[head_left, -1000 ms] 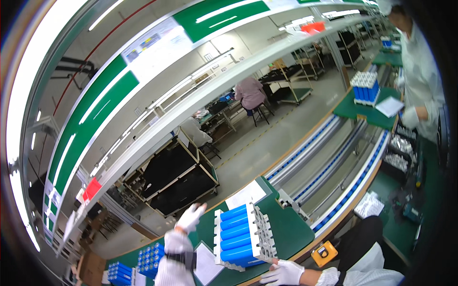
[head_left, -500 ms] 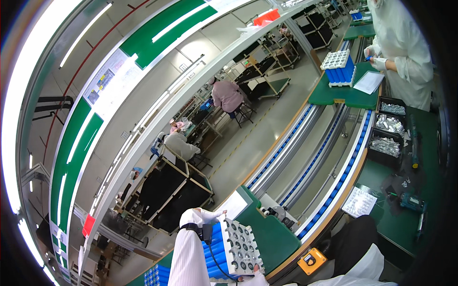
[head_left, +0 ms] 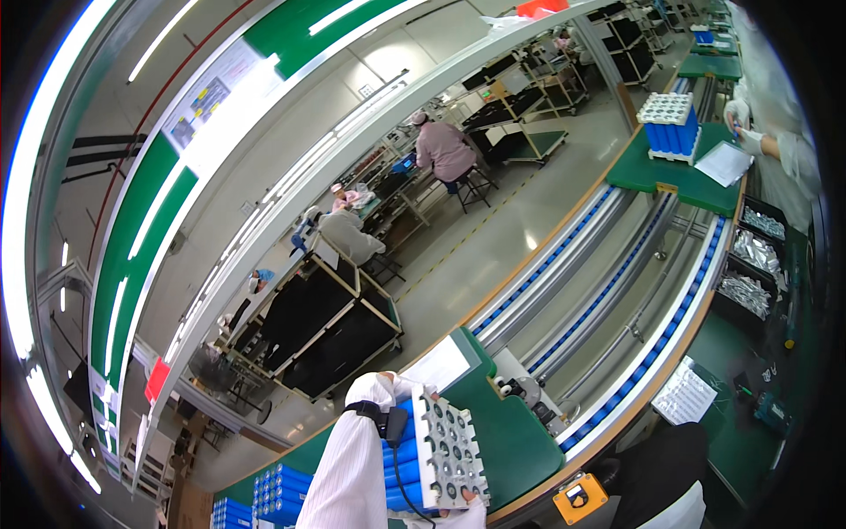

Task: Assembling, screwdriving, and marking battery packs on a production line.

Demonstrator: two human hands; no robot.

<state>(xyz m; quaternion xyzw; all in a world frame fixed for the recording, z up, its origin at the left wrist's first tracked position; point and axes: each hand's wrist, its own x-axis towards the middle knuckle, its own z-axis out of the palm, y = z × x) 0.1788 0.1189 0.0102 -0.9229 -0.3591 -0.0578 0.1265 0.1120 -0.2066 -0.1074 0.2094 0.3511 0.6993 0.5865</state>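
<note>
A battery pack of blue cylindrical cells (head_left: 401,472) lies on its side, with a white plastic cell holder (head_left: 451,450) full of round openings facing right. My left hand (head_left: 404,385) grips its far edge, the fingers partly hidden behind the pack. At the near lower corner, the fingers of my right hand (head_left: 464,510) are bent over the holder's edge. A black strap with a small box and a cable (head_left: 392,423) is around my left wrist. Under the pack is a green work plate (head_left: 520,441).
More blue cell blocks (head_left: 280,494) stand at the lower left. A paper sheet (head_left: 438,366) lies beyond the pack. Conveyor rails (head_left: 643,388) run to the far right, toward another pack (head_left: 670,128) and a co-worker's hands (head_left: 749,132). An orange box (head_left: 580,498) sits near the edge; parts bins (head_left: 747,291) stand right.
The view has turned, so the surroundings sit further right in the picture. Both hands stay at the pack; my right hand's fingers now show more fully over the holder's lower edge.
</note>
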